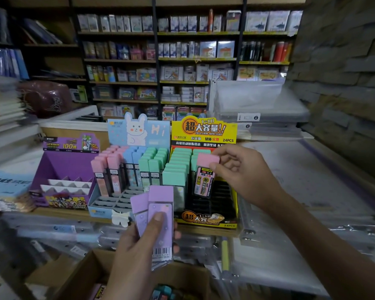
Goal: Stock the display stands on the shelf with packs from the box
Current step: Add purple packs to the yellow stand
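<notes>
Pink pack (204,177) — cap in right grip (240,169).

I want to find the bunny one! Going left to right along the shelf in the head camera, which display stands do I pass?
Purple display stand → blue bunny display stand → yellow display stand.

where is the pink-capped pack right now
Head view, right of centre: the right hand pinches the pink-capped pack over the yellow display stand, beside its mint-green packs and up-right of the purple packs in the left hand.
</notes>
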Demonstrator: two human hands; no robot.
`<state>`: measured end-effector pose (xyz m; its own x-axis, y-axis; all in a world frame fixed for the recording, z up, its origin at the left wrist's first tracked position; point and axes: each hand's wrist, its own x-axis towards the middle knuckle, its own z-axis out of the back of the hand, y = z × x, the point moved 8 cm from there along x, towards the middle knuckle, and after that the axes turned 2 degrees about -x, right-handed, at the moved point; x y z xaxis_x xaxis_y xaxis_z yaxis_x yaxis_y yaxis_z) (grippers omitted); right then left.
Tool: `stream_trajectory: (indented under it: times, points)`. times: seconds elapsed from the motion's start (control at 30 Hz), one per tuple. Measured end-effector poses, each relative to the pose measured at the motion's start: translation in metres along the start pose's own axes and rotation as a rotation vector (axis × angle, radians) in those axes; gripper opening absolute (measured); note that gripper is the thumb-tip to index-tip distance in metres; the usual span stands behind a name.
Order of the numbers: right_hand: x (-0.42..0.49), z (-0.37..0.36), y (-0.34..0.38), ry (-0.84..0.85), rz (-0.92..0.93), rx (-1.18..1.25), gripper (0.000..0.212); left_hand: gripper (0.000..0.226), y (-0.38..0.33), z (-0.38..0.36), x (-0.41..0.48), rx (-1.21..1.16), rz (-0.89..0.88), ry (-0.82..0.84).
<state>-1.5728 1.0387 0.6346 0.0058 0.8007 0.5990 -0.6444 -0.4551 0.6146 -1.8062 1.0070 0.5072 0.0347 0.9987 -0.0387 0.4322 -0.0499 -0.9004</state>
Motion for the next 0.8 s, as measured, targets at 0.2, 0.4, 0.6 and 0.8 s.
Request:
stream_trajectory:
  times: [0.2, 0.4, 0.6, 0.8]
  points:
    - [0.0, -0.004, 0.0, 0.024, 0.022, -0.014, 0.017, 0.016, 0.002, 0.003, 0.001, -0.006, 0.009, -0.014]
    - [-0.002, -0.009, 0.005, 0.085, 0.045, -0.028, 0.017, 0.017, 0.002, 0.004, 0.001, -0.013, 0.017, -0.007]
    - [-0.002, -0.009, 0.008, 0.088, 0.055, -0.03, 0.025, 0.019, 0.003, 0.004, 0.002, -0.011, 0.027, 0.012]
    - [-0.002, -0.009, 0.013, 0.075, 0.091, -0.15, 0.026, 0.015, 0.005, 0.004, 0.002, -0.001, 0.038, -0.003]
